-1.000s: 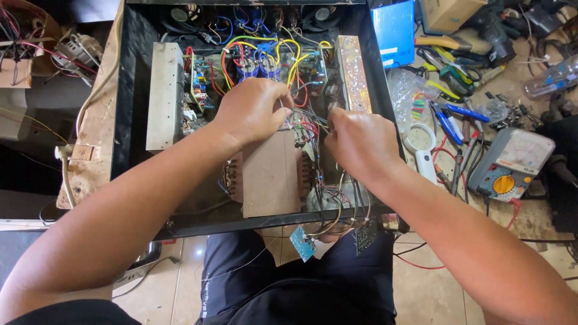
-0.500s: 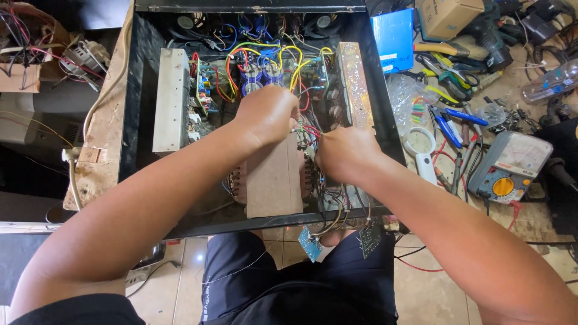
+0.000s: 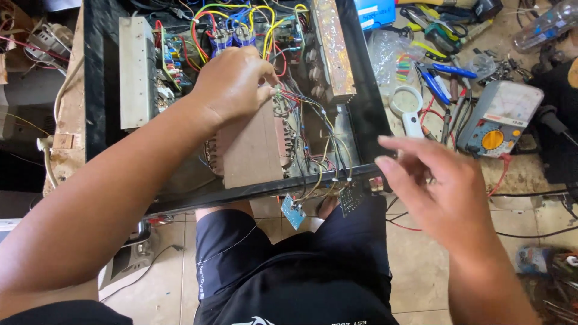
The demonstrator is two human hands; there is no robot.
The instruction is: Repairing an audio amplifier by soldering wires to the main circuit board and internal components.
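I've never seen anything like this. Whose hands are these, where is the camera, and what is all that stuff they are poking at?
The camera sits on a person's head and looks down at their own bare hands. The left hand pinches a bundle of wires inside an open black electronics case, just above a big paper-wrapped transformer. The right hand hovers open and empty near the case's right corner. Beside it on the floor lie a meter with a yellow dial, a magnifying glass and blue-handled pliers.

The left hand (image 3: 232, 84) pinches wires (image 3: 301, 99) above the transformer (image 3: 253, 147); the right hand (image 3: 442, 186), fingers spread, hovers at four o'clock.
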